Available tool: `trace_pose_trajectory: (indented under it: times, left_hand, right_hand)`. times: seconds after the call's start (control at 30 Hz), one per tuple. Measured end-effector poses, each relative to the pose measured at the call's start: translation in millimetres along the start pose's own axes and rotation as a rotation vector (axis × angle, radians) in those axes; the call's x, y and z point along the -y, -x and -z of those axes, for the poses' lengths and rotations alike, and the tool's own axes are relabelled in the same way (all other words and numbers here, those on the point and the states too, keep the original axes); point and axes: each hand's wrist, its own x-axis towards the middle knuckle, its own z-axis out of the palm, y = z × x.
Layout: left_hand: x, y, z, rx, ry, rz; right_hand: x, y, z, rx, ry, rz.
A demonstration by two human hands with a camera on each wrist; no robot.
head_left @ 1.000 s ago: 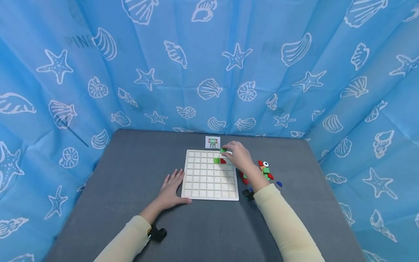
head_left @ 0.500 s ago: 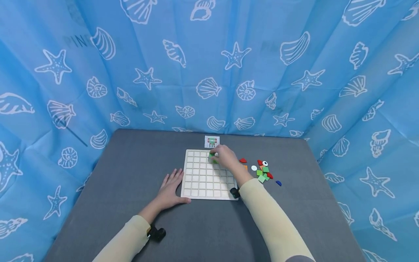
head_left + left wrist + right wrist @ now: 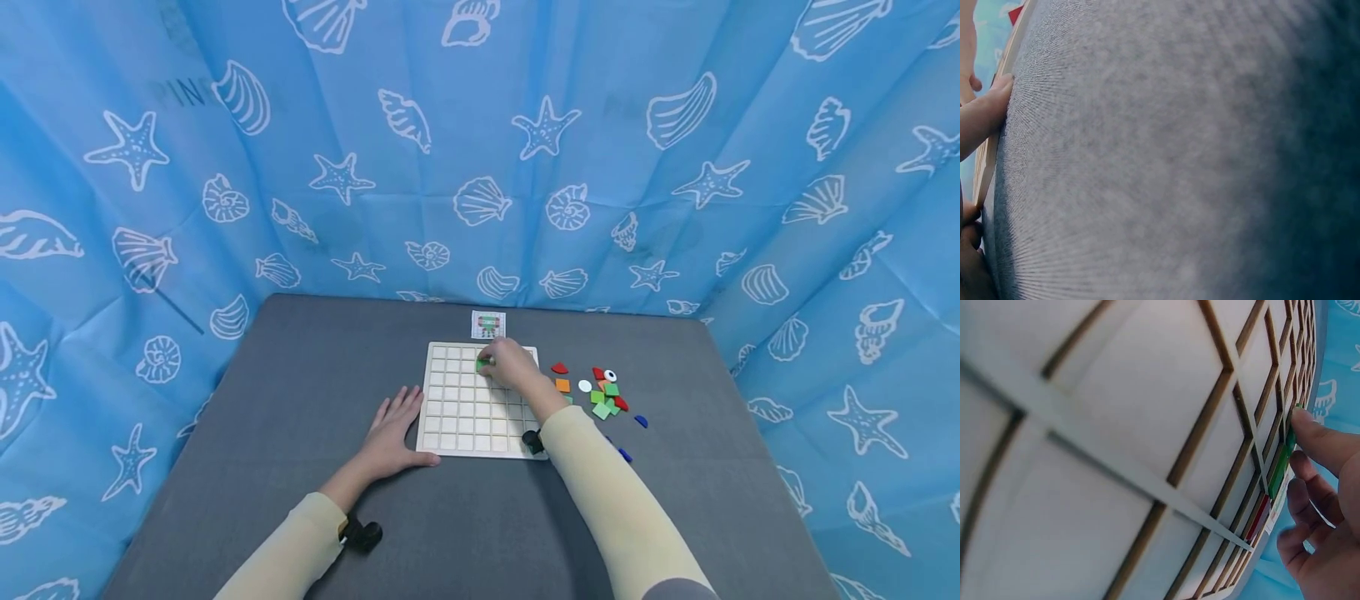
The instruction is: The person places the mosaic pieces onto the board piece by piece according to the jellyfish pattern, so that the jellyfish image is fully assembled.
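Note:
A pale wooden board (image 3: 457,408) with a grid of square recesses lies on the grey table. My right hand (image 3: 517,371) reaches over its upper part and pinches a green square tile (image 3: 481,365) between thumb and fingers. In the right wrist view that tile (image 3: 1291,434) is at the grid surface; whether it sits fully in its recess I cannot tell. Beside it another green tile (image 3: 1277,478) and a red rounded piece (image 3: 1258,517) lie in the grid. My left hand (image 3: 390,437) rests at the board's lower left, fingers spread, thumb along the front edge.
A small printed picture card (image 3: 488,324) lies behind the board. To the right are loose pieces: a red piece (image 3: 559,367), an orange square (image 3: 562,385), a white disc (image 3: 585,386), several green squares (image 3: 602,410) and a blue half-round (image 3: 641,421). A blue curtain (image 3: 420,225) hangs around the table.
My right hand has carried the green tile leftward from above the board's upper right and down to the grid, beside the other green tile. The left hand stays in place.

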Motion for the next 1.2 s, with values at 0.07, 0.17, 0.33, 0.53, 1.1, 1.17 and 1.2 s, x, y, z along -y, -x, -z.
trace_pose_trajectory:
  times: [0.07, 0.17, 0.33, 0.53, 1.1, 1.17, 1.2]
  left_hand:
    - [-0.3, -0.4, -0.5, 0.001, 0.0, -0.002]
    - [-0.8, -0.8, -1.0, 0.003, 0.004, -0.003]
    - [-1.6, -0.4, -0.4, 0.011, 0.005, -0.004]
    - [-1.2, 1.6, 0.5, 0.006, 0.009, -0.011]
    - [-0.6, 0.8, 0.3, 0.001, 0.018, -0.017]
    - [-0.8, 0.8, 0.6, -0.001, 0.019, -0.017]
    - [-1.0, 0.8, 0.7, -0.001, 0.021, -0.017]
  right_hand:
    - [0, 1, 1, -0.006, 0.006, 0.003]
    - [1, 4, 3, -0.022, 0.017, 0.022]
    - [4, 16, 12, -0.098, -0.03, 0.036]
    - [1, 38, 27, -0.259, -0.099, 0.052]
    - [-59, 95, 52, -0.474, -0.173, 0.005]
    - [-66, 101, 52, -0.475, -0.182, -0.01]
    - [-70, 104, 52, -0.472, -0.186, -0.024]
